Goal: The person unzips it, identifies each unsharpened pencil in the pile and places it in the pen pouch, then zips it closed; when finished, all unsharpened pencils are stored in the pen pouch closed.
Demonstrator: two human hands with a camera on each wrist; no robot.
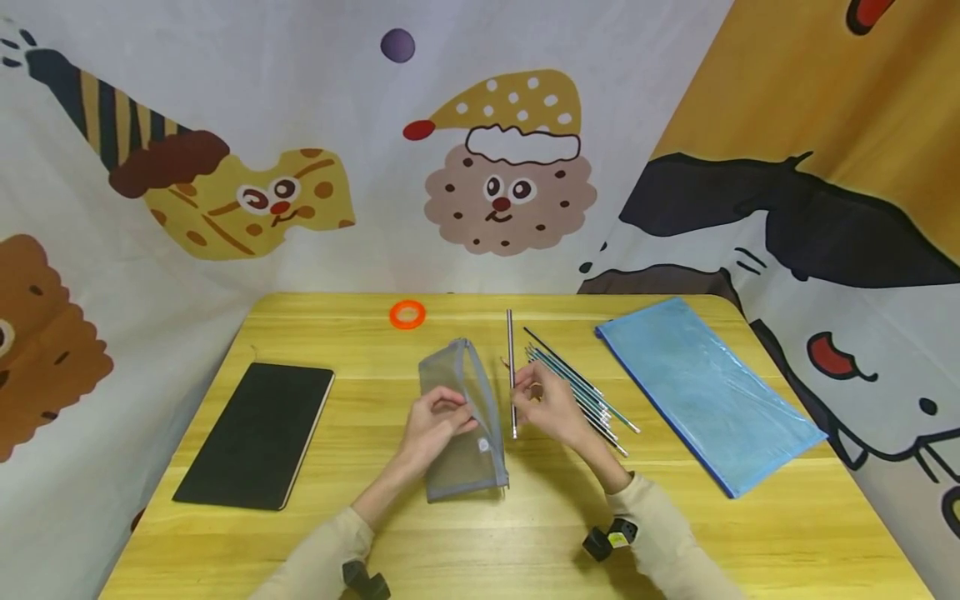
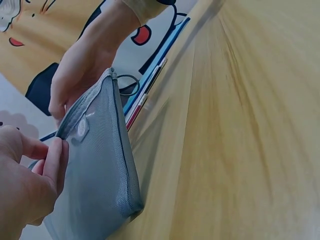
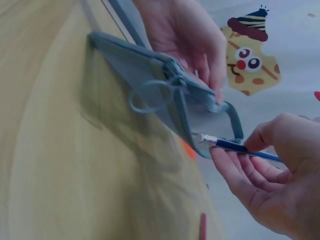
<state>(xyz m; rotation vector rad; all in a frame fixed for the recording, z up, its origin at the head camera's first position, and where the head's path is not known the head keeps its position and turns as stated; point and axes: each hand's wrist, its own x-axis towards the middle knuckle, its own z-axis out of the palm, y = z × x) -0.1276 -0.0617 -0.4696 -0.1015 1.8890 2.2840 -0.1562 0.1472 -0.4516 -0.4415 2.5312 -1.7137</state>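
A grey mesh zippered pencil case [image 1: 459, 471] stands in the middle of the table. Its long zip opening gapes on the right side. My left hand [image 1: 432, 429] pinches the rim of that opening between thumb and fingers. In my right hand [image 1: 553, 406], thumb and fingertips hold a pencil [image 1: 511, 342] just right of the case. The right wrist view shows the pencil's silver eraser end [image 3: 205, 139] at the mouth of the case. Beside my right hand lies a loose bundle of pencils [image 1: 577, 383], several of them teal or dark. Mesh hides most of the case's inside.
A black notebook [image 1: 255, 437] lies at the left. On the right is a blue translucent zip folder [image 1: 708, 392]. An orange ring [image 1: 407, 314], like a tape roll, sits near the back edge of the wooden table [image 1: 360, 533]. A printed cloth [image 1: 360, 50] hangs behind.
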